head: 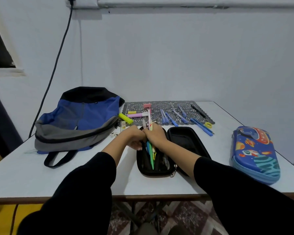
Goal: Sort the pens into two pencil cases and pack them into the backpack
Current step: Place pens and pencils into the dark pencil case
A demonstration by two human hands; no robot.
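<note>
Home room, folding table (41, 180), patterned carpet (185, 216)

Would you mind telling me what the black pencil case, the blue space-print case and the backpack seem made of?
The black pencil case looks like a stiff moulded shell under matt fabric: its halves hold their shape. The blue space-print case seems a padded shell with glossy printed skin. The backpack looks like soft woven cloth: it slumps and creases.

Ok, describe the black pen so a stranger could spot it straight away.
On the white table, a grey patterned mat lies along the far edge. The black pen lies at its right end, the only dark one beside blue pens.
</note>
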